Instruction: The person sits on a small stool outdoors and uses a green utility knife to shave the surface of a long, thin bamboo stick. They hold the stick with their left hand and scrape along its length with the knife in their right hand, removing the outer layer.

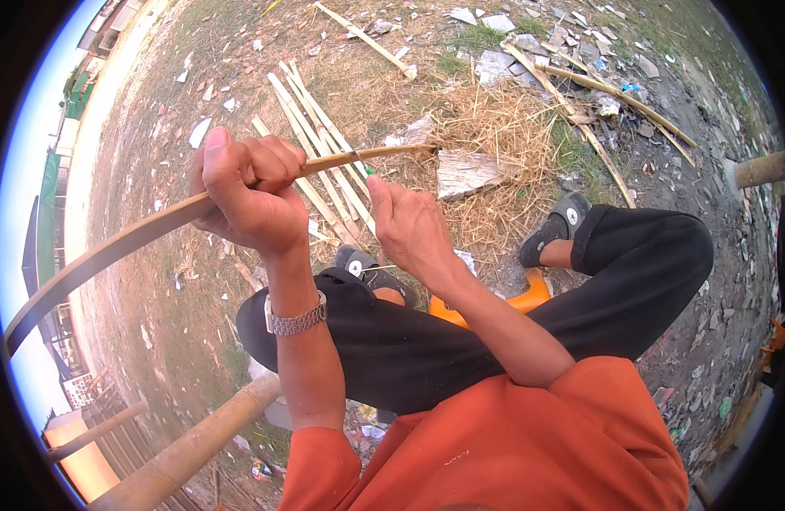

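My left hand point(252, 187), with a metal-banded wristwatch point(297, 315), is closed around a long bamboo strip point(111, 249). The strip runs from the far left, through my fist, toward the straw. My right hand point(414, 230) is closed on what looks like a small green-handled knife point(369, 170), mostly hidden in the fingers. Its thin dark blade reaches the strip to the right of my left fist. Past the strip's far end lies a pale, rough block point(471, 174) on a heap of straw-like shavings point(511, 128).
Several split bamboo strips point(320, 140) lie on the ground beyond my left hand. More bamboo poles point(622, 98) and broken tile pieces point(494, 66) are at the far right. An orange plastic stool point(529, 294) shows between my legs. A thick bamboo pole point(192, 439) slants at lower left.
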Demonstrator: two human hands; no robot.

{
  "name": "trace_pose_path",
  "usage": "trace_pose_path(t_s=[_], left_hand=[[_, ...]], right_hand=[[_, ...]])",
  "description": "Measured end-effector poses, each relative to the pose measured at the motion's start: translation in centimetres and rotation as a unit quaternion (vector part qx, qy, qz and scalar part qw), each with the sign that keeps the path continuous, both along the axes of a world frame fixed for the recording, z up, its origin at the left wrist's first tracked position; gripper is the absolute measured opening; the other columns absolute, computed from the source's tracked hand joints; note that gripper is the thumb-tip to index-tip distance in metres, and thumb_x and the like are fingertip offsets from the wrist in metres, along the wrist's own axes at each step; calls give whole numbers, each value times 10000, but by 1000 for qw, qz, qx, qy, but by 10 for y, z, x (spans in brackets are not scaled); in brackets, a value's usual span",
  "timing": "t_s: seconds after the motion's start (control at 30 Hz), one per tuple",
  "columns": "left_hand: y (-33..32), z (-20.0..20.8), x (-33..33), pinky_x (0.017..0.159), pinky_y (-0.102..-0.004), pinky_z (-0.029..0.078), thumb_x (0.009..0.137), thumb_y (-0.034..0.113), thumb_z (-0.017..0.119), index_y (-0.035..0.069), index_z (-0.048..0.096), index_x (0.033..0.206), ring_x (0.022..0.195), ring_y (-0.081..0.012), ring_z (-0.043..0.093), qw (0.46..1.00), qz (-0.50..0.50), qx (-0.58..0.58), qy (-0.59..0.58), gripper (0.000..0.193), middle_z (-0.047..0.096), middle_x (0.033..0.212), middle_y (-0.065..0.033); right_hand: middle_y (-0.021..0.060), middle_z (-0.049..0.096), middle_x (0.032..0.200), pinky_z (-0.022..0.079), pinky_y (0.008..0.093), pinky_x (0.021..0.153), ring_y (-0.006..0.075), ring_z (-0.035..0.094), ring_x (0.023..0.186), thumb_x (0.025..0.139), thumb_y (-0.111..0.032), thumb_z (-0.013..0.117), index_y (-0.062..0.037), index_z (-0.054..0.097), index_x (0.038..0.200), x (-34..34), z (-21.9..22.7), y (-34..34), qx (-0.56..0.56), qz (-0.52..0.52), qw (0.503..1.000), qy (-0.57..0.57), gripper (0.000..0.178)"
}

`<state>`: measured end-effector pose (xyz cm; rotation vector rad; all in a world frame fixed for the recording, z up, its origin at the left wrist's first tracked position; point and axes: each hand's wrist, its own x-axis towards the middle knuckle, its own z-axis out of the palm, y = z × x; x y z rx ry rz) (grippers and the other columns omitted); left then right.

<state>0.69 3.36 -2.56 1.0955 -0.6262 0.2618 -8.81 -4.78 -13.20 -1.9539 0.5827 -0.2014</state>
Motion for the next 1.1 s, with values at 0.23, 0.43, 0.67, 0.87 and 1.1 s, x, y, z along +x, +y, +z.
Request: trace_pose_path(t_s=[0.23, 0.43, 0.67, 0.87, 1.1], left_hand=[[-8, 1, -7, 396, -288, 207, 965, 229, 390, 150, 197, 570, 390, -93, 137, 1000, 18, 20, 10, 447, 141, 448, 29], [0, 2, 1, 350, -281, 247, 940, 168, 414, 139, 237, 585, 344, -86, 191, 1000, 16, 2, 2, 398, 192, 422, 18], [-9, 5, -5, 395, -285, 211, 956, 226, 414, 170, 201, 565, 377, -81, 141, 998, 53, 25, 17, 450, 152, 434, 39], [-10, 5, -5, 392, -280, 217, 961, 222, 413, 167, 205, 576, 379, -81, 140, 998, 59, 24, 8, 441, 160, 438, 40], [-10, 6, -2, 372, -277, 231, 952, 181, 426, 149, 232, 575, 357, -76, 161, 996, 85, 0, 15, 425, 186, 424, 31]], right_hand=[[267, 566, 651, 410, 499, 643, 429, 520, 604, 990, -425, 321, 50, 588, 769, 2, -6, -12, 36, 1, 999, -37, 588], [275, 539, 627, 396, 495, 623, 414, 529, 598, 988, -410, 352, 53, 531, 696, 14, -64, -19, 23, -24, 998, 50, 576], [292, 581, 677, 426, 532, 681, 443, 579, 678, 982, -426, 331, 49, 602, 704, 21, -64, -18, 28, -60, 995, 73, 614], [310, 578, 690, 436, 525, 696, 450, 589, 713, 980, -426, 330, 53, 612, 734, 20, -64, -11, 46, -22, 999, -8, 608], [293, 588, 720, 430, 527, 707, 449, 581, 718, 979, -451, 307, 32, 608, 772, 34, -92, -21, 7, -46, 998, 40, 606]])
